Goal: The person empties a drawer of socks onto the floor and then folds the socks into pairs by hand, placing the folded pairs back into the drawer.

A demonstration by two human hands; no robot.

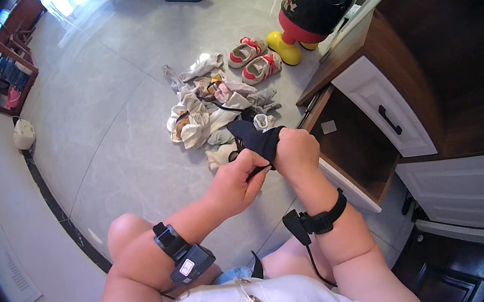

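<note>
I see left hand (236,179) pinching the edge of a dark navy fabric sock (260,141), right hand (297,151) fisted on its other side, frame centre. Upper centre: rumpled pale fabric sock pile (193,119). Right: open brown wooden drawer (358,152).

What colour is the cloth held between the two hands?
The cloth is very dark, navy or black; the head view shows it best.

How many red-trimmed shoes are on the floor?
2. The farther shoe sits right of the cloth heap; the nearer shoe sits beside it, slightly to the right. Any beneath the heap would be hidden.
</note>
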